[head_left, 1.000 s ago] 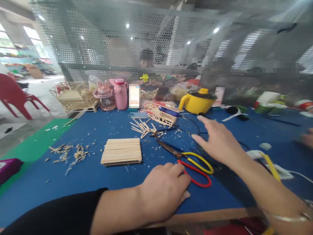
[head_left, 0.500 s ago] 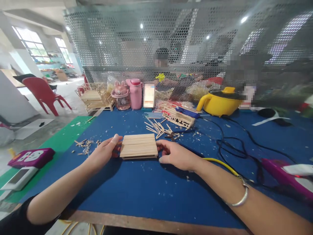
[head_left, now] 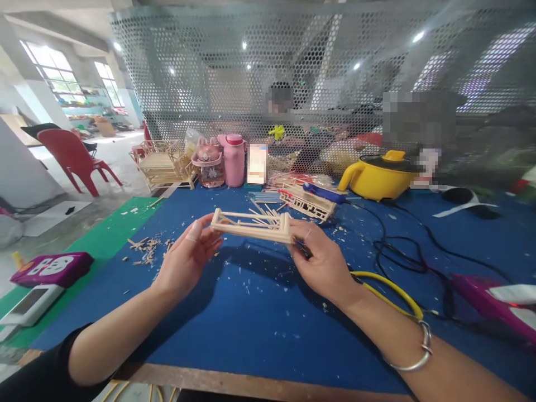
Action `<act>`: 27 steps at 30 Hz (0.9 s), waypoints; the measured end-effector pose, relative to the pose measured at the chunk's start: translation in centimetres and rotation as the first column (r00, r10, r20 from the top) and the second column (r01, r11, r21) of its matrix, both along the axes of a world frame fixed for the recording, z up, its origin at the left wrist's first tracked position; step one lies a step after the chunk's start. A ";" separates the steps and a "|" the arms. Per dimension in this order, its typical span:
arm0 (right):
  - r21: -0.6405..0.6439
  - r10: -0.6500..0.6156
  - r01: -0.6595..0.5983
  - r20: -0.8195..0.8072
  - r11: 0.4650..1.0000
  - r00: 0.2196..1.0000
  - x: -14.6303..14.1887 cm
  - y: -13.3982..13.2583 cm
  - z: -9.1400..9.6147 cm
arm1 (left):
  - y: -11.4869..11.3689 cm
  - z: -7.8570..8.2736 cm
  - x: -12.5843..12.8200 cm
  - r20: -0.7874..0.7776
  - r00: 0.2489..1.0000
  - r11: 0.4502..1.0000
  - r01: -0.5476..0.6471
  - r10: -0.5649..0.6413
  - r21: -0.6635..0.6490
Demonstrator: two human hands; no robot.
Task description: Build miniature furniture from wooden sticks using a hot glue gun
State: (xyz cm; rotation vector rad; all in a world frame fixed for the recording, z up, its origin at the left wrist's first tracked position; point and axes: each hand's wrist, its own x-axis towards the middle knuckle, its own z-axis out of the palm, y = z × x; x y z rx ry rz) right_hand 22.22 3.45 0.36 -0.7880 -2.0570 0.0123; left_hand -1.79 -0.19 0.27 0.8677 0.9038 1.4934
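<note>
A small frame of pale wooden sticks (head_left: 251, 230) is held up above the blue table top, tilted so that its open side with raised corner posts shows. My left hand (head_left: 188, 251) is closed on its left end, with the thumb on top and the fingers under it. My right hand (head_left: 320, 257) grips the right end between thumb and fingers. Loose sticks (head_left: 270, 211) lie behind the frame and are partly hidden by it. Something dark shows beneath my right hand, mostly covered.
Stick scraps (head_left: 146, 249) lie at left. Behind stand a stick model (head_left: 165, 167), a pink bottle (head_left: 234, 162), a phone (head_left: 256, 164) and a yellow pot (head_left: 381, 178). Black cables (head_left: 402, 251) and a purple device (head_left: 489, 301) are at right. A mesh screen (head_left: 234, 84) closes the back.
The stick frame has been raised off the table and turned, so its slatted flat face no longer shows and its open side does. Both hands rose with it.
</note>
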 end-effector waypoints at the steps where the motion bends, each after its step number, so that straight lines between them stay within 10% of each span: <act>1: 0.105 0.024 -0.027 0.033 0.994 0.999 0.2 0.0 0.1 | -0.1 0.0 -0.1 0.013 1.000 1.000 0.008 -0.009 0.030; 7: 0.468 0.006 -0.111 0.220 0.876 0.976 1.3 -0.8 0.7 | -1.0 -0.3 -0.2 0.009 0.999 0.979 -0.037 0.036 0.200; 14: 0.559 -0.140 0.002 0.204 0.829 0.969 1.2 -1.2 0.5 | -1.4 -0.2 0.5 -0.010 1.000 0.991 -0.005 0.006 0.132; 23: 0.263 -0.167 0.027 0.528 0.964 0.832 0.9 -1.0 0.2 | 1.2 -0.6 -0.7 0.003 0.997 0.979 -0.074 0.076 -0.187; 27: 0.309 -0.117 -0.038 0.469 0.950 0.875 1.1 -1.1 0.1 | 0.4 -1.0 -1.1 -0.362 0.930 0.994 -0.089 0.063 -0.057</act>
